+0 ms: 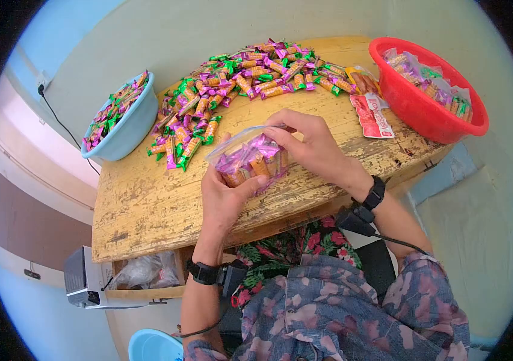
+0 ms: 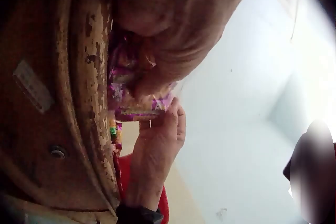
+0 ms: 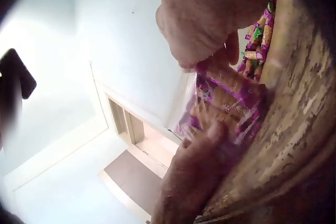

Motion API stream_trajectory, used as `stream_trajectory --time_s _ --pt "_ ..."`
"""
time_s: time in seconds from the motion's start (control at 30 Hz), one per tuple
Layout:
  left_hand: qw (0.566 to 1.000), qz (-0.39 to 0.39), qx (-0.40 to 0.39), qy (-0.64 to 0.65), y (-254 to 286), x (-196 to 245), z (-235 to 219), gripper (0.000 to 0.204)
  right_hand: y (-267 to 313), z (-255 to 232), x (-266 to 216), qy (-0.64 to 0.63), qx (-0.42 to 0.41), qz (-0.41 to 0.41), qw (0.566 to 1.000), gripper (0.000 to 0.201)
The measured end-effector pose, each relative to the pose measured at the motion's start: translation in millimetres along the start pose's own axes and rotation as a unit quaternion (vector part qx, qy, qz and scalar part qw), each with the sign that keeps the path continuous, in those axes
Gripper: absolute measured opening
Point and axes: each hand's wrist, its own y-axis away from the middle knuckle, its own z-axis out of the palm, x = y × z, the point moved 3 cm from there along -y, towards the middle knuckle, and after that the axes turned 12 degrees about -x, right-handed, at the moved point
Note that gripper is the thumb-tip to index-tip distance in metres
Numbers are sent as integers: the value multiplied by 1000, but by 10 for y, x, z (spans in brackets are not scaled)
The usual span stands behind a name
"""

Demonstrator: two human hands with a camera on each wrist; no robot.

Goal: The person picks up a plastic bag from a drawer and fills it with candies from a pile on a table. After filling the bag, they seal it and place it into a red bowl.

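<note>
A clear zip bag (image 1: 256, 157) filled with small purple-and-orange wrapped snacks is held over the front of the table. My left hand (image 1: 223, 195) grips its lower left side, the thumb lying across the front. At the bag's top right edge, my right hand (image 1: 313, 144) pinches the plastic near the zip strip. Through the clear side, the wrapped snacks (image 3: 226, 100) show lying close together in the right wrist view. The left wrist view has the right hand (image 2: 160, 140) at the far end of the bag, its fingertips on the plastic.
A large heap of wrapped snacks (image 1: 250, 75) covers the table's back. A blue basin (image 1: 127, 129) of snacks stands left; a red basin (image 1: 407, 99) with filled bags stands right. Beside it lies a red-and-white packet (image 1: 372, 117). Below, a drawer (image 1: 148, 293) with plastic bags hangs open.
</note>
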Motion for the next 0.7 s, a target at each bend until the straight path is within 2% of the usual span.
stream_trajectory --time_s 0.1,0.3,0.4,0.5,0.6,0.7 --pt "999 20 -16 43 30 -12 -32 97 3 9 33 -27 -5 10 1000 17" --pt "999 7 -33 -39 57 -33 -98 67 30 27 23 -40 -29 25 998 22" --pt "998 23 0 55 70 -74 -90 60 47 30 -35 -31 -57 13 998 32" --pt "1000 5 -7 30 85 -85 -118 54 55 24 -82 -29 -89 0 996 44" --pt "997 -33 -28 -57 135 -16 -119 47 65 16 -37 -46 -133 4 990 50" --pt "997 39 -35 -54 162 39 -74 46 32 -49 -91 -28 -174 -4 984 50"
